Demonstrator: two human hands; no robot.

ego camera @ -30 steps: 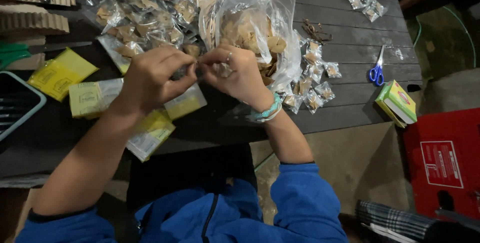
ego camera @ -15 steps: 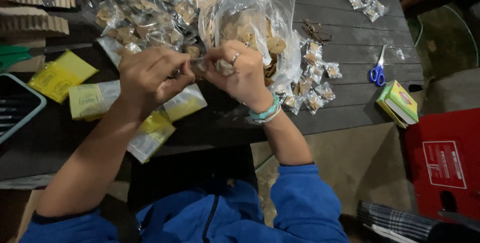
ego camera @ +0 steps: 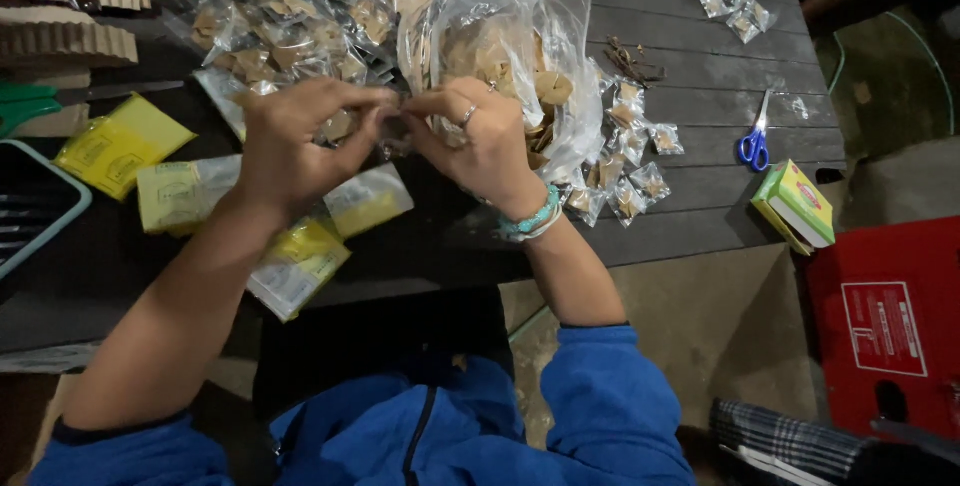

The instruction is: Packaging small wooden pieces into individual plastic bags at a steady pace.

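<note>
A small clear packet (ego camera: 392, 126) is pinched between the fingertips of both hands, which are brought close together over the dark slatted table (ego camera: 700, 136). The left hand (ego camera: 290, 146) is curled, its thumb and forefinger closed on the packet's left edge; the right hand (ego camera: 480, 141), on which a ring and a teal beaded bracelet (ego camera: 530, 221) are worn, is closed on the right edge. Just behind the hands a large clear plastic bag (ego camera: 520, 46) filled with tan pieces is seen, and a heap of small filled packets (ego camera: 290, 31) is spread to its left. Yellow sachets (ego camera: 120, 141) are laid beneath and beside the left forearm. Blue-handled scissors (ego camera: 755, 141) and a yellow-green box (ego camera: 795, 206) are placed well apart on the right.
</note>
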